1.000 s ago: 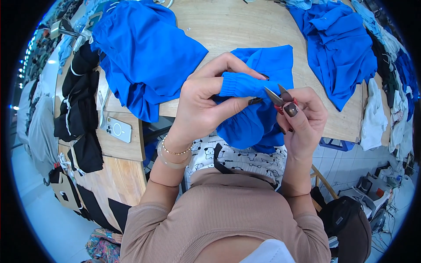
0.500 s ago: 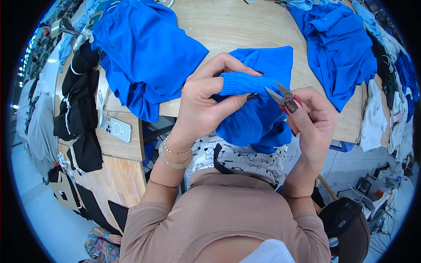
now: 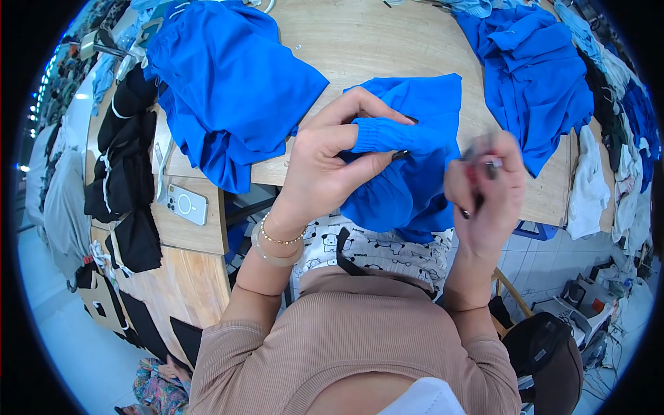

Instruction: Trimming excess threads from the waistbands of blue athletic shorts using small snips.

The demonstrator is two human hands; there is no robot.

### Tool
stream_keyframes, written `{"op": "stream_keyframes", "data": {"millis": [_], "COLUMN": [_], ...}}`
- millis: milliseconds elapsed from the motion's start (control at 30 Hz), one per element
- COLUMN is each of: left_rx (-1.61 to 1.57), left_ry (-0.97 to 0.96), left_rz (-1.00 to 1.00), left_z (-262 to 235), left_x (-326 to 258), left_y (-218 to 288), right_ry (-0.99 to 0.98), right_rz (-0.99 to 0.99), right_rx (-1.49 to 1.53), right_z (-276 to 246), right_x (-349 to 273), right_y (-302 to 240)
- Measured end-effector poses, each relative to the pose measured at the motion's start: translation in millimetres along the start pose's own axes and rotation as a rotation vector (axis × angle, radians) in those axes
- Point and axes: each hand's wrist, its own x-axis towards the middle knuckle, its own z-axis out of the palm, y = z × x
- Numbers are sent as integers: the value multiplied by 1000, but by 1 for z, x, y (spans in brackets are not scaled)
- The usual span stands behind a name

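My left hand (image 3: 315,166) pinches the gathered elastic edge (image 3: 380,135) of a blue garment (image 3: 436,100) between thumb and fingers. The garment's far part lies on the table, and its near folds hang over the front edge toward my lap. Just right of the cloth, my right hand (image 3: 492,200) is closed around red-handled thread snips (image 3: 477,166). Motion smears the snips and fingers, so whether the blades are spread cannot be made out. The snips look apart from the gathered edge.
Blue fabric heaps lie at the left (image 3: 228,90) and right (image 3: 536,69) of the wooden table (image 3: 373,34). A phone (image 3: 187,203) and tied black bundles (image 3: 131,166) are at left. White cloth (image 3: 588,187) hangs at right. Another person (image 3: 159,387) is at lower left.
My right hand has drawn the snips back to the right, away from the gathered edge, and turned. My left hand keeps its pinch, shifted very slightly. The other person's hands have moved.
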Motion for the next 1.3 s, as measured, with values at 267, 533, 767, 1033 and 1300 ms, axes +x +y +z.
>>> {"op": "stream_keyframes", "data": {"millis": [267,533,767,1033,1300], "left_rx": [-41,-55,-20,-27,-39], "left_ry": [-9,69,96,65,44], "left_rz": [-83,-188,-173,-141,-136], "left_z": [-1,1,2,2,1], "left_x": [0,-1,-1,0,0], "left_y": [-1,4,7,7,8], "right_ry": [-14,-130,-111,-110,-136], "right_rz": [-310,-213,-324,-380,-443], "right_rx": [-524,-757,-954,-1018,-1047], "right_z": [-23,-10,-4,1,2], "right_x": [16,14,12,15,16], "right_y": [-4,-13,-9,-8,-5]}}
